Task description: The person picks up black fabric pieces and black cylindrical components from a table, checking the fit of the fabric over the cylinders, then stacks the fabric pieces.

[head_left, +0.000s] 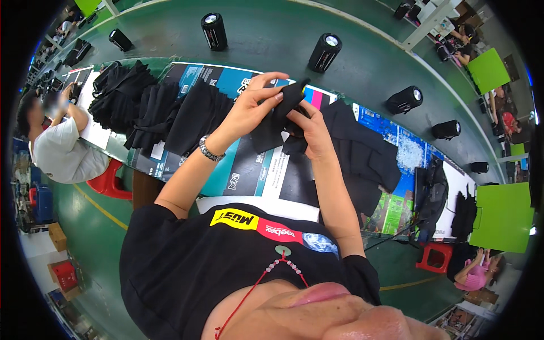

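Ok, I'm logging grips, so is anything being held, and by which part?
Yes: black fabric, near its upper end. The left hand grips its left side, the right hand its right side.

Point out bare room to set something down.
Bare: the printed tabletop between the left forearm and right forearm, nearer than the held black cloth; farther out, the green surface between the two nearest black cylinders. Crowded: the tabletop's left under black cloth piles, its right under overlapping black panels.
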A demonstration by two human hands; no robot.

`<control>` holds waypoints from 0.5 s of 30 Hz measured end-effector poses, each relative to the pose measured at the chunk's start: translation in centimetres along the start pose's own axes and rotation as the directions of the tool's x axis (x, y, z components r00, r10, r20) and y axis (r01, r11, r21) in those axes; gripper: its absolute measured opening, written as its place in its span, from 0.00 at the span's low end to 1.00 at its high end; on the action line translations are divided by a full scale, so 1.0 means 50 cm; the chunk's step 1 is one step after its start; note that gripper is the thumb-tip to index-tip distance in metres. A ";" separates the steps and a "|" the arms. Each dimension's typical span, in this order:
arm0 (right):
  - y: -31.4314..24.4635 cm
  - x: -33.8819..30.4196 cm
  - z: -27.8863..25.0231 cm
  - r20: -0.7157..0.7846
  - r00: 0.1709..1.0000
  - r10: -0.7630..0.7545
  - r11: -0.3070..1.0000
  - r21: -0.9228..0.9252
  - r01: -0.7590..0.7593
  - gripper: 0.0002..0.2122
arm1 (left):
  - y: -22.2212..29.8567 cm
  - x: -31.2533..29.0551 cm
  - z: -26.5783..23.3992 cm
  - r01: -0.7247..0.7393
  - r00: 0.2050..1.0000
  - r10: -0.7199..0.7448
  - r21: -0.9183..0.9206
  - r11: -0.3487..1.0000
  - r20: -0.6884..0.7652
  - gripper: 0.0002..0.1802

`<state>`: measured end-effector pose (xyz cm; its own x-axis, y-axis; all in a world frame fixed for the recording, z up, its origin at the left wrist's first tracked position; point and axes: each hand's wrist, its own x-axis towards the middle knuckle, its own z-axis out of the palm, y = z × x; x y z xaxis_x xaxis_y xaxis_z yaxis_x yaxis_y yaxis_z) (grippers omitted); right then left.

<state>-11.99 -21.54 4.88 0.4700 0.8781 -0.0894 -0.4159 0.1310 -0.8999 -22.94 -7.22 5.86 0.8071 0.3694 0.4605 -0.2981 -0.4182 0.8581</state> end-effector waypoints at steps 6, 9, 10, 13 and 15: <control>-0.058 -0.006 -0.034 -0.253 0.953 -0.167 0.984 -0.107 0.144 0.05 | 0.000 0.049 0.035 0.324 0.929 -0.350 -0.719 0.615 0.119 0.14; -0.092 -0.007 -0.070 -0.286 0.924 -0.252 0.967 -0.036 0.253 0.06 | -0.026 0.075 0.031 0.349 0.930 -0.302 -0.755 0.556 0.207 0.15; -0.099 -0.005 -0.074 -0.285 0.923 -0.258 0.962 0.014 0.274 0.05 | -0.025 0.087 0.036 0.350 0.931 -0.296 -0.755 0.555 0.215 0.15; -0.125 0.005 -0.091 -0.230 0.939 -0.256 0.953 0.101 0.285 0.04 | -0.011 0.124 0.056 0.578 0.813 -0.272 -0.764 0.286 0.514 0.16; -0.141 0.023 -0.111 -0.162 0.954 -0.253 0.951 0.141 0.276 0.03 | -0.024 0.144 0.070 0.676 0.735 -0.309 -0.615 0.406 0.604 0.17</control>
<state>-4.20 -24.02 8.75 0.6797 0.7298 0.0735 -0.3751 0.4320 -0.8202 -14.99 -6.95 7.33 0.9929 -0.1003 -0.0638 0.1110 0.5905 0.7994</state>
